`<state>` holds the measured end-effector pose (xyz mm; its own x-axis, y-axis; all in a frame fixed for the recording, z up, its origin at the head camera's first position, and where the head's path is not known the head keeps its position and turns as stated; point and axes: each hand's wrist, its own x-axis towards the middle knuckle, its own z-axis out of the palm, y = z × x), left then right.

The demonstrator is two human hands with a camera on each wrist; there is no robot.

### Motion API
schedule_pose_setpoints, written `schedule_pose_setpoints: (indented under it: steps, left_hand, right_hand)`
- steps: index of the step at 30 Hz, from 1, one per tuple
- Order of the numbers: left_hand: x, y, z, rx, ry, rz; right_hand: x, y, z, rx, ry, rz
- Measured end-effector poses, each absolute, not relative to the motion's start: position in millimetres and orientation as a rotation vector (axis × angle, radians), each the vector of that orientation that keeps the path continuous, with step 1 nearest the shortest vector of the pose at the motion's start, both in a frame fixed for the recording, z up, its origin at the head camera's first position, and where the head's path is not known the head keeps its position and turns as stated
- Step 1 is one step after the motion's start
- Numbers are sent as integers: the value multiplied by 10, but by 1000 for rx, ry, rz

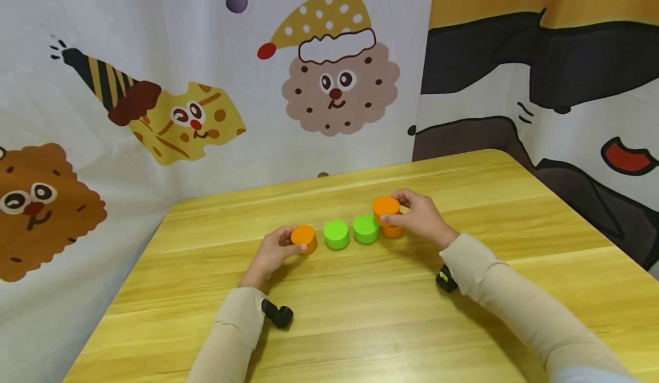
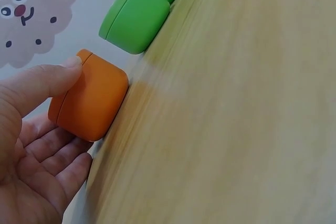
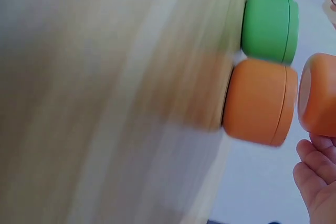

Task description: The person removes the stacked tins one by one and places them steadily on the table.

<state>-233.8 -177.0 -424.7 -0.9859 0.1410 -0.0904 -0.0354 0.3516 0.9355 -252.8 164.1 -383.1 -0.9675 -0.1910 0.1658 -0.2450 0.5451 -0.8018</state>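
My left hand holds a small round orange jar at the left end of a row on the table. In the left wrist view its thumb presses the seamed lid edge, with the other fingers at the far side. My right hand grips a raised orange jar between thumb and fingers. That jar is just above another orange jar standing at the row's right end, with a narrow gap between them in the right wrist view. Between the orange ones stand a left green jar and a right green jar.
The wooden table carries the row near its back part. Behind it hangs a curtain printed with cartoon biscuits and cheese. Black wrist cameras are strapped at both beige sleeves.
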Motion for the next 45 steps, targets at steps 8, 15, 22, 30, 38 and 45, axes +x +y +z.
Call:
schedule_pose_setpoints:
  steps: [8,15,22,30,38,45]
  left_hand:
    - [-2335,-1769,-4248,87,2458,1699]
    - [-2333,-1771,-4251,80,2459,1685]
    - [-2330,-1769,-4253,85,2467,1682]
    - [-2321,-1764,-4254,90,2473,1689]
    - [-2310,-1760,-4249,92,2473,1690]
    - [-2307,-1766,-4246,104,2465,1698]
  right_hand:
    - [-2520,1898,-3862,277,-2679,1433]
    - [-2480,2083,-3881,181,-2669,1444]
    - [-2458,2162,-3886,150,-2679,1433]
    - [-2454,2233,-3914,125,-2756,1382]
    - [-2438,2258,-3953,76,-2862,1350]
    - [-2456,2271,-3999,41,-2900,1383]
